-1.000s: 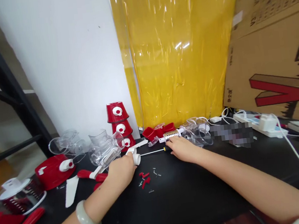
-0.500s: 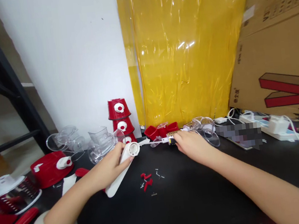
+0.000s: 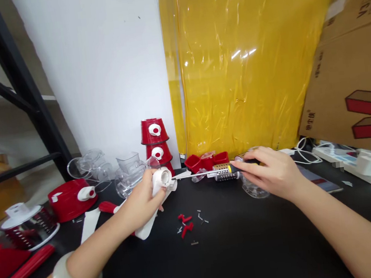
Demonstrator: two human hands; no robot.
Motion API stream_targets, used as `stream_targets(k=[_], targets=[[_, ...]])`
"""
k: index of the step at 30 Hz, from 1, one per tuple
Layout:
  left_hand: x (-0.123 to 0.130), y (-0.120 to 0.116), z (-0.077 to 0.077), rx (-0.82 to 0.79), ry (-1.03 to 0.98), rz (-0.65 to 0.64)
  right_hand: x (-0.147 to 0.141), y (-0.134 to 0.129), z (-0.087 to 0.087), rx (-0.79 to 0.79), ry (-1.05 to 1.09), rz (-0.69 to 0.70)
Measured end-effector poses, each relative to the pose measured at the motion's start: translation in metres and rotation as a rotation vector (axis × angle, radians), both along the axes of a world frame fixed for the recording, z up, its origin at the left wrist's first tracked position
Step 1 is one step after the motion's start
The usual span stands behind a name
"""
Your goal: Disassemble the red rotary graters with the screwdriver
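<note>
My left hand is closed around a long white plastic handle whose round hollow end points up and right. In my right hand is a screwdriver with a black and yellow grip, pinched between thumb and fingers. Its thin metal shaft runs level to the left, with the tip close to the handle's round end; whether the tip touches it I cannot tell. On the table below lie small red plastic pieces, and small pins or screws are scattered beside them.
Red cone-shaped housings are stacked at the back. Clear plastic parts, a red base and a metal grater drum stand on the left. Behind the screwdriver lies a perforated drum. A power strip sits right.
My right hand has drawn rightward with the screwdriver, and its fingers have shifted on the grip. The white handle's round end has turned slightly. The whole view has shifted a little.
</note>
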State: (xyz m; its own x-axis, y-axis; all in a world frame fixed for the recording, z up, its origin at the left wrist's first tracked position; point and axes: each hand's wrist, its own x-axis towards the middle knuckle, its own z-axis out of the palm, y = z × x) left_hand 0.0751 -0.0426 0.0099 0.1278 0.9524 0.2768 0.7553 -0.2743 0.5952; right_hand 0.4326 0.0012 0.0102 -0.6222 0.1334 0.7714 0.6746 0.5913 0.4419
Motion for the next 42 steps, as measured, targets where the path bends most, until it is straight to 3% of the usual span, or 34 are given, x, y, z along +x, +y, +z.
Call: stream_targets(k=[16,28,37,42], targets=[[0.006,0.001,-0.010,0.025,-0.015,0.066,-0.006,0.001,-0.006,-0.085,-0.009,-0.008],[0.006,0.001,-0.010,0.045,0.022,0.087,-0.008,0.000,-0.007,-0.171,0.023,0.004],[0.013,-0.002,-0.013,0.005,0.114,0.122,-0.008,-0.002,-0.004,-0.478,0.104,0.117],[0.013,-0.001,-0.015,0.013,0.125,0.152,-0.008,-0.004,-0.001,-0.622,0.131,0.086]])
